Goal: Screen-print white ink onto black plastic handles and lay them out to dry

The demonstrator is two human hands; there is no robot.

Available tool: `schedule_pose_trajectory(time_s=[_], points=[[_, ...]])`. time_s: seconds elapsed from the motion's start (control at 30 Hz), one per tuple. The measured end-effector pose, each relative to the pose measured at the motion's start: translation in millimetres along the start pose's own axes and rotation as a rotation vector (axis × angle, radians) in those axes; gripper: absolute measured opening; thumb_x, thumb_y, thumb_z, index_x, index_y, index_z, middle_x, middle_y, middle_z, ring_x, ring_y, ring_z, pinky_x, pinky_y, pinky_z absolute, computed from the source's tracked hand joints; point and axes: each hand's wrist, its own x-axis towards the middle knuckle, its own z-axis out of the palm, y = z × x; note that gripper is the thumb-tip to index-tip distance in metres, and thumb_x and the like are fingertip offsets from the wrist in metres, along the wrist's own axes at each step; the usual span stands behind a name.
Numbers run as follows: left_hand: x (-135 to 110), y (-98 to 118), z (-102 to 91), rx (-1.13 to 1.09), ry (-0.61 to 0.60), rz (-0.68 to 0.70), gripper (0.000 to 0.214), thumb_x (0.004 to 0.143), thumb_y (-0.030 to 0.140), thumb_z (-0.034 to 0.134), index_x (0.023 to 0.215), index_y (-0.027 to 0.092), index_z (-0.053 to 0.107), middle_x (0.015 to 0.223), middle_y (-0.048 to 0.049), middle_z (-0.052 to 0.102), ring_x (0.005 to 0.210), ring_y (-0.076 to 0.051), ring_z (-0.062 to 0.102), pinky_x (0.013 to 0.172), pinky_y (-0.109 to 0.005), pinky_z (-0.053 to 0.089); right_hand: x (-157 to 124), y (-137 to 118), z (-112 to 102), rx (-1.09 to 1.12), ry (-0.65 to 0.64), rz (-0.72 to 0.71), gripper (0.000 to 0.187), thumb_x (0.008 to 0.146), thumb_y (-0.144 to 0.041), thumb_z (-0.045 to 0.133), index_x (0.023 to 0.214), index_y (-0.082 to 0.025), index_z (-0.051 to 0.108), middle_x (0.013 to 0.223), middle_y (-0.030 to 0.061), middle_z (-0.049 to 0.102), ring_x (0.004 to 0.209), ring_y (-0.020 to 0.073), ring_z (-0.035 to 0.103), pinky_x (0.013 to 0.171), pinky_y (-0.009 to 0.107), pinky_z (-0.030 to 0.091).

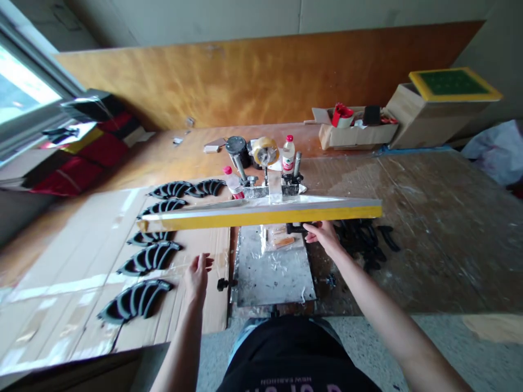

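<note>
A long yellow-edged frame (261, 216), like a screen-printing screen, is raised across the middle on a metal clamp stand. Beneath its front edge, my right hand (324, 237) grips a small black curved piece (296, 228) with the fingertips, over a pale block (281, 239) on the grey metal base plate (269, 277). My left hand (198, 274) hovers above the cardboard at the left, fingers loosely bent and apart, holding nothing. Close to it, black curved pieces (149, 257) lie in fanned rows. Loose black pieces (363, 242) are heaped beyond my right hand.
Behind the frame stand two red-capped bottles (288, 155), a dark can (237, 151) and a tape roll (265, 151). An open carton (357, 136) sits at the back right beside a taller box (425, 120). A black knob (222, 284) juts from the base plate's left side.
</note>
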Motion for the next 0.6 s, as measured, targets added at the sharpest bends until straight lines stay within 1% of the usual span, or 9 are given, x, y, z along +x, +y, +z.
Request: schedule_pose_trajectory(time_s=[0.07, 0.13, 0.23, 0.33, 0.4, 0.43, 0.5, 0.57, 0.6], points=[[1.2, 6.1, 5.5, -0.016, -0.028, 0.028, 0.049, 0.08, 0.058, 0.05, 0.093, 0.013, 0.065, 0.077, -0.0061, 0.067, 0.07, -0.016, 0.062, 0.061, -0.026, 0.05, 1.1, 0.4, 33.4, -0.026, -0.029, 0.042, 0.048, 0.065, -0.053, 0.073, 0.089, -0.021, 0.047, 0.057, -0.0065, 0.058, 0.043, 0.0134, 0.058, 0.039, 0.024, 0.05], [2.0, 7.0, 8.5, -0.036, -0.045, 0.036, 0.05, 0.081, 0.059, 0.05, 0.093, 0.013, 0.065, 0.076, -0.0057, 0.067, 0.069, -0.015, 0.062, 0.06, -0.025, 0.049, 3.4, 0.1, 50.8, -0.193, -0.106, 0.076, 0.045, 0.068, -0.058, 0.07, 0.083, -0.022, 0.048, 0.052, -0.0053, 0.057, 0.04, 0.0134, 0.056, 0.036, 0.022, 0.044], [2.0, 4.8, 8.1, -0.056, -0.068, 0.032, 0.05, 0.082, 0.059, 0.05, 0.093, 0.013, 0.066, 0.075, -0.0054, 0.066, 0.068, -0.014, 0.061, 0.06, -0.024, 0.048, 1.6, -5.4, 54.5, -0.655, -0.188, 0.026, 0.048, 0.076, -0.068, 0.058, 0.076, -0.02, 0.054, 0.055, 0.0027, 0.062, 0.049, 0.0187, 0.062, 0.044, 0.027, 0.047], [1.5, 13.3, 4.7, -0.065, -0.065, 0.037, 0.049, 0.083, 0.059, 0.05, 0.091, 0.013, 0.066, 0.075, -0.0052, 0.066, 0.067, -0.014, 0.061, 0.061, -0.024, 0.048, -9.6, -15.8, 51.3, -1.07, -0.062, -0.189, 0.05, 0.081, -0.064, 0.057, 0.093, -0.016, 0.064, 0.079, 0.0144, 0.072, 0.08, 0.0297, 0.069, 0.069, 0.039, 0.053], [1.8, 32.1, 4.2, -0.095, -0.051, 0.061, 0.049, 0.082, 0.058, 0.051, 0.091, 0.013, 0.066, 0.074, -0.0049, 0.065, 0.067, -0.014, 0.061, 0.06, -0.024, 0.048, -17.4, -20.2, 54.0, -1.146, -0.058, -0.45, 0.049, 0.085, -0.054, 0.059, 0.116, -0.016, 0.061, 0.107, 0.0171, 0.07, 0.105, 0.0312, 0.064, 0.089, 0.044, 0.049], [2.2, 45.9, 5.3, -0.123, -0.046, 0.084, 0.048, 0.082, 0.058, 0.052, 0.091, 0.013, 0.065, 0.074, -0.0046, 0.065, 0.067, -0.014, 0.061, 0.059, -0.023, 0.048, -19.8, -20.4, 57.5, -1.133, -0.135, -0.601, 0.05, 0.087, -0.05, 0.058, 0.125, -0.018, 0.057, 0.121, 0.0156, 0.066, 0.117, 0.0297, 0.058, 0.099, 0.044, 0.044], [3.1, 80.5, 11.1, -0.215, -0.049, 0.155, 0.046, 0.083, 0.056, 0.052, 0.092, 0.013, 0.065, 0.074, -0.0035, 0.064, 0.066, -0.013, 0.06, 0.059, -0.022, 0.047, -19.8, -15.8, 67.9, -1.066, -0.381, -0.856, 0.052, 0.089, -0.046, 0.058, 0.135, -0.023, 0.052, 0.141, 0.0083, 0.052, 0.135, 0.0248, 0.043, 0.113, 0.041, 0.031], [2.7, 119.2, 20.7, -0.341, -0.058, 0.236, 0.042, 0.086, 0.053, 0.05, 0.091, 0.013, 0.064, 0.072, -0.0019, 0.062, 0.062, -0.01, 0.057, 0.06, -0.022, 0.047, -14.2, -6.6, 79.8, -1.025, -0.574, -0.95, 0.054, 0.089, -0.044, 0.059, 0.138, -0.025, 0.049, 0.148, 0.0037, 0.045, 0.141, 0.0223, 0.033, 0.118, 0.041, 0.021], [1.6, 137.7, 26.0, -0.4, -0.07, 0.267, 0.042, 0.088, 0.052, 0.048, 0.09, 0.013, 0.063, 0.071, -0.0013, 0.061, 0.06, -0.01, 0.055, 0.06, -0.022, 0.048, -10.1, -1.6, 84.7, -1.026, -0.596, -0.939, 0.054, 0.089, -0.043, 0.06, 0.138, -0.025, 0.049, 0.148, 0.0038, 0.044, 0.142, 0.0226, 0.032, 0.119, 0.042, 0.019]])
